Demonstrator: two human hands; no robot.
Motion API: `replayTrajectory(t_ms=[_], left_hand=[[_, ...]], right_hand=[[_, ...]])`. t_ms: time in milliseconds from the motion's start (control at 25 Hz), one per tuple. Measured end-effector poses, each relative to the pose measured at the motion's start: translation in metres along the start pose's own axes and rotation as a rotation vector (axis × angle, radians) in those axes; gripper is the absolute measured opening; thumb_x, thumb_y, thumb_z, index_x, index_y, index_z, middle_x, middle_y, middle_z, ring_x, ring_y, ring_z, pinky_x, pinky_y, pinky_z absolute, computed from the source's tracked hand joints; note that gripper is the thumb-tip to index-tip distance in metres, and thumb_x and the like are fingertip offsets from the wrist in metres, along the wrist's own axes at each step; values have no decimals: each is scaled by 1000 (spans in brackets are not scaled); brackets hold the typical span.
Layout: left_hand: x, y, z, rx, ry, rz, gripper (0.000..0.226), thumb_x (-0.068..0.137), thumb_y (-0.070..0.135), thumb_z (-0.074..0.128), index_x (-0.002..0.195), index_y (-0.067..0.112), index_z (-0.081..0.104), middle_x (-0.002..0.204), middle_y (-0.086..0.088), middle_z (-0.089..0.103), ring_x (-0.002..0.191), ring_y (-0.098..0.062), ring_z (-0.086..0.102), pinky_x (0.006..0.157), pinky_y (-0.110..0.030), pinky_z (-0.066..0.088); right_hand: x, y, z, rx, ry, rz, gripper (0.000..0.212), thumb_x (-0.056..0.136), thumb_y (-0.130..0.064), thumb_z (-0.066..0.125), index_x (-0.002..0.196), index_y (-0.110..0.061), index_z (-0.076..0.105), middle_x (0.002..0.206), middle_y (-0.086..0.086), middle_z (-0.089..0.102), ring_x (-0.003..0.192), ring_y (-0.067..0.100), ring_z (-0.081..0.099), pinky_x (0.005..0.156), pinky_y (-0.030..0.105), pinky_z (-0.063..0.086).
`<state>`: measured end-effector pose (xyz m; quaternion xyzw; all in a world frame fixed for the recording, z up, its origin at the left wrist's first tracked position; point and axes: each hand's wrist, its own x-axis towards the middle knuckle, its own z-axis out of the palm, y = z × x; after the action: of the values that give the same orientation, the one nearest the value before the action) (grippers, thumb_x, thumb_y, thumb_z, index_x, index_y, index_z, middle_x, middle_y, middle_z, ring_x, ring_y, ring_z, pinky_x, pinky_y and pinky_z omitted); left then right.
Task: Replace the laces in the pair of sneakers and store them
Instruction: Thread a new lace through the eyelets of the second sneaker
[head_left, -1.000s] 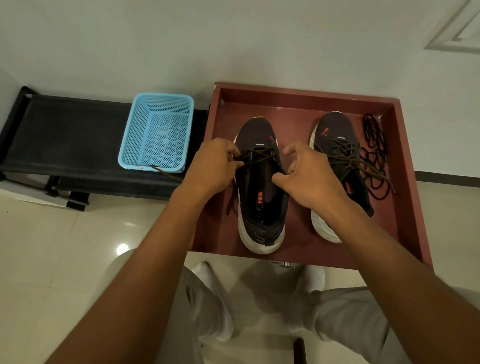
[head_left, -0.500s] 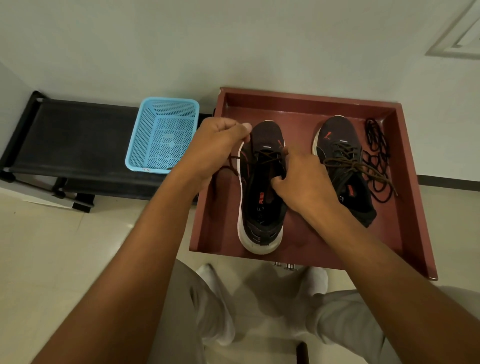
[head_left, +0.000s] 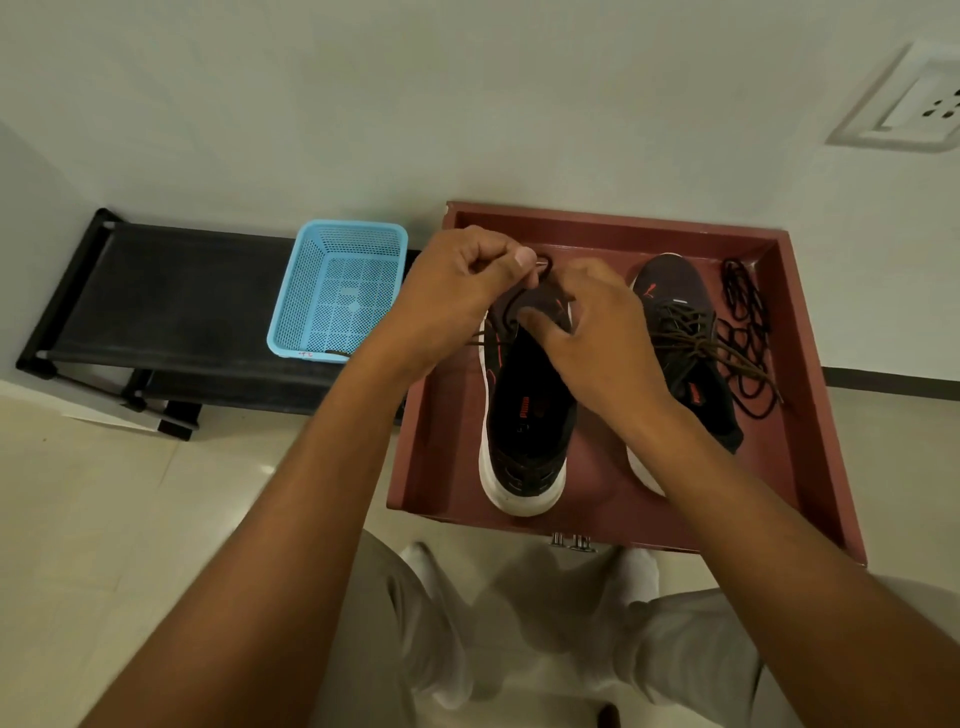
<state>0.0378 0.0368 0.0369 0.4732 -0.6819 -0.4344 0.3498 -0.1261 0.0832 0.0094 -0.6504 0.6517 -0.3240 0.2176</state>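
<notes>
Two dark sneakers with white soles stand in a red-brown tray (head_left: 810, 364). Over the toe end of the left sneaker (head_left: 524, 436) my left hand (head_left: 457, 296) pinches a dark lace (head_left: 506, 306) and holds it raised. My right hand (head_left: 592, 332) rests on that shoe's upper with its fingers curled at the eyelets; what they grip is hidden. The right sneaker (head_left: 680, 332) carries a loose brown lace. A bundle of black laces (head_left: 745, 317) lies beside it at the tray's right wall.
A light blue plastic basket (head_left: 337, 291) sits on a low black bench (head_left: 171, 301) left of the tray, with a dark lace end at its near rim. A white wall rises behind. My knees are below the tray's near edge.
My left hand has lifted from the shoe's left eyelets up and over the toe, drawing the lace out. My right hand has shifted forward along the shoe.
</notes>
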Motion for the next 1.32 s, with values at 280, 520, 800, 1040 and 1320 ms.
replayTrajectory(t_ms=[280, 520, 800, 1040, 1320], left_hand=[[-6, -3, -8, 144, -68, -66, 29, 103, 28, 60, 80, 16, 75, 83, -8, 72, 74, -11, 60, 72, -24, 45], [-6, -5, -11, 222, -65, -111, 26, 102, 27, 62, 85, 14, 77, 65, 8, 66, 59, -6, 56, 63, -23, 46], [-4, -24, -35, 316, 53, -192, 17, 100, 26, 64, 91, 18, 76, 70, 9, 68, 64, -3, 61, 64, -20, 48], [-3, -15, -16, 337, -36, -71, 13, 97, 21, 69, 86, 18, 75, 55, 22, 58, 55, 10, 54, 55, -7, 37], [-1, -22, -35, -281, 245, -282, 15, 91, 18, 77, 98, 5, 76, 92, -8, 75, 84, -15, 71, 85, -30, 60]], right_hand=[[11, 6, -7, 156, 124, -2, 20, 91, -24, 75, 111, -26, 74, 107, -13, 70, 99, 3, 63, 84, 22, 53], [15, 9, -11, 55, 161, -40, 10, 94, -24, 72, 90, -21, 80, 88, -16, 72, 84, -2, 62, 82, 13, 45], [19, 25, -30, -206, -29, 103, 21, 92, -25, 74, 113, -21, 77, 117, -1, 75, 106, 15, 66, 98, 29, 48], [18, 8, -1, -82, -159, -109, 13, 98, -27, 68, 104, -27, 79, 90, -10, 73, 88, 9, 62, 82, 32, 51], [17, 15, -16, 32, -27, 21, 16, 97, -21, 70, 85, -21, 80, 65, -8, 69, 56, 5, 59, 57, 21, 45]])
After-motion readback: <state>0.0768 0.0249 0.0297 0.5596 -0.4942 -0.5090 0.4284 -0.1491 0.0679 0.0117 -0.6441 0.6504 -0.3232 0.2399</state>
